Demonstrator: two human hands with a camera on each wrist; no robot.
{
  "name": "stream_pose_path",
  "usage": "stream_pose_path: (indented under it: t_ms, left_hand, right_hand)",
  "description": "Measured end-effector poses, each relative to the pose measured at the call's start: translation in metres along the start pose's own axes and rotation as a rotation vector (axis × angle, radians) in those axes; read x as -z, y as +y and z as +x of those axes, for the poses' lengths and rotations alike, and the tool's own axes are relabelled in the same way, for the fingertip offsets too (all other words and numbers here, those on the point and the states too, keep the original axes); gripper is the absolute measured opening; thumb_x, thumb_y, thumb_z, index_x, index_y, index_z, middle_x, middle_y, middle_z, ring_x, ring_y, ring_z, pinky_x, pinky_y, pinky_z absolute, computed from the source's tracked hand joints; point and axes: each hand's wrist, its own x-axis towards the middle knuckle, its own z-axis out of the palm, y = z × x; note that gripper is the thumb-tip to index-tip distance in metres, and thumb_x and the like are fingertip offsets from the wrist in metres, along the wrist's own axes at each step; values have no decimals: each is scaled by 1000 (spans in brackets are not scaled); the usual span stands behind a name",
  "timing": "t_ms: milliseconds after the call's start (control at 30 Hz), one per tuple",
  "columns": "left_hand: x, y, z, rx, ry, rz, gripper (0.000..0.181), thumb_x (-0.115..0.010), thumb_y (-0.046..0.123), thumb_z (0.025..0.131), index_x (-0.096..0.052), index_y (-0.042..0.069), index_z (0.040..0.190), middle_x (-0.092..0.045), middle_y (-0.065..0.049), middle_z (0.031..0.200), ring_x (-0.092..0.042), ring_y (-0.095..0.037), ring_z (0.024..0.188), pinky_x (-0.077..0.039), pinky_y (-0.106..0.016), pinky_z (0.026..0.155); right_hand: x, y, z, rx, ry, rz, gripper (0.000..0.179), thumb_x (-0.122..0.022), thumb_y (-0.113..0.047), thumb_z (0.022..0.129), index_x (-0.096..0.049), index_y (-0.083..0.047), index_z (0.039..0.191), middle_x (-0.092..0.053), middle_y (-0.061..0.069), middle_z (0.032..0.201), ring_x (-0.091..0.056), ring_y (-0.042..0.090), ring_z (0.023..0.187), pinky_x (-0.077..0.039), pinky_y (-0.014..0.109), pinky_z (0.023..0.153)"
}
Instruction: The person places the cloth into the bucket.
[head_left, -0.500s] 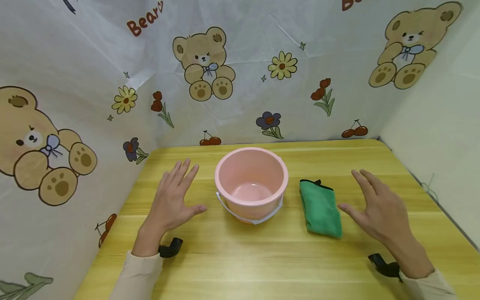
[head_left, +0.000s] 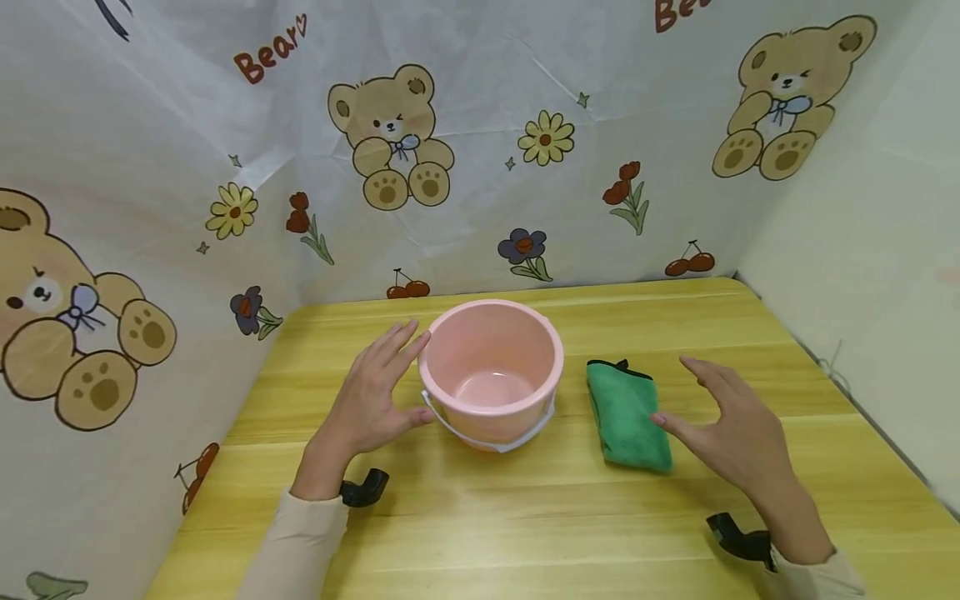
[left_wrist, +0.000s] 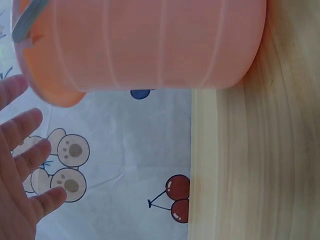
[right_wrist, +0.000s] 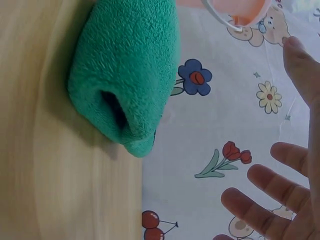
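Observation:
A pink bucket [head_left: 491, 400] stands upright on the wooden table, its white handle [head_left: 498, 447] hanging down at the front. My left hand [head_left: 372, 400] is at the bucket's left side, fingers spread and fingertips close by the rim. The left wrist view shows the bucket's ribbed wall [left_wrist: 150, 45] beside the spread fingers [left_wrist: 27, 155]. To the right of the bucket lies a folded green towel [head_left: 628, 417] with a black edge. My right hand [head_left: 738, 425] hovers at the towel's right, thumb apart from the fingers, holding nothing. In the right wrist view the towel [right_wrist: 130, 65] shows thick and fluffy.
A light wooden table [head_left: 480, 533] carries both things. A white sheet [head_left: 465, 67] printed with bears and flowers hangs behind and at the left. On the right is a pale wall [head_left: 885, 275]. A black wrist mount [head_left: 365, 489] sits on the left wrist.
My left hand has moved right, up to the bucket's rim. The right hand has come slightly nearer the towel. The head view has shifted a little; bucket and towel stay in place.

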Motion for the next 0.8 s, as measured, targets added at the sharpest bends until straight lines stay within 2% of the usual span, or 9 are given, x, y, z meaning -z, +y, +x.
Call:
stream_pose_path:
  t_ms: [67,133,200,333,433,567,667,800]
  left_hand:
    - [-3,1,2,-3,-2,-9,105,-31,94,78,-36,25,157,-33,-7,164,-29,-33,152,-31,-71,110]
    - [-6,1,4,1,-3,-12,105,-31,94,78,-37,25,157,-33,-6,164,-30,-33,151,-32,-71,109]
    - [-8,2,6,8,-3,-13,105,-30,95,78,-38,25,156,-31,-3,165,-30,-33,151,-32,-70,109]
    - [-12,4,10,21,-2,-22,104,-30,95,78,-39,26,156,-30,0,165,-30,-33,151,-31,-70,110]
    - [-14,6,12,25,-1,-35,104,-30,95,78,-41,25,155,-34,-3,164,-31,-33,150,-32,-70,110]
    - [-17,7,12,36,5,-52,105,-31,95,77,-44,24,153,-38,-4,161,-36,-32,148,-36,-68,107]
    - [-18,8,13,44,8,-57,104,-30,95,77,-44,25,153,-38,-3,161,-38,-31,146,-39,-66,105]
    - [-21,7,14,48,15,-67,103,-29,95,78,-47,25,151,-37,-2,162,-39,-31,145,-40,-65,104]
  right_hand:
    - [-3,-1,-5,-17,9,41,88,-94,-38,65,-57,-17,142,-65,13,131,-63,33,107,-49,40,60]
    - [-5,-3,-8,-44,-1,94,86,-94,-34,66,-57,-17,142,-65,12,130,-62,29,106,-48,41,69]
    - [-7,-5,-12,-74,-21,144,85,-94,-32,67,-57,-18,142,-64,10,131,-61,24,106,-46,38,77]
    - [-12,-8,-18,-122,-70,203,84,-95,-31,68,-57,-21,142,-62,8,134,-59,21,106,-41,29,85]
    - [-16,-10,-23,-137,-90,210,82,-95,-32,68,-58,-22,140,-62,7,132,-60,22,104,-45,31,85]
    - [-23,-13,-31,-155,-107,207,75,-94,-35,68,-63,-20,135,-65,4,126,-61,20,95,-51,31,75]
    - [-25,-18,-36,-164,-111,222,70,-94,-35,67,-66,-16,129,-67,3,121,-59,17,88,-52,27,68]
    - [-28,-23,-40,-169,-119,266,68,-95,-31,67,-67,-14,127,-68,4,119,-56,13,85,-52,26,66]
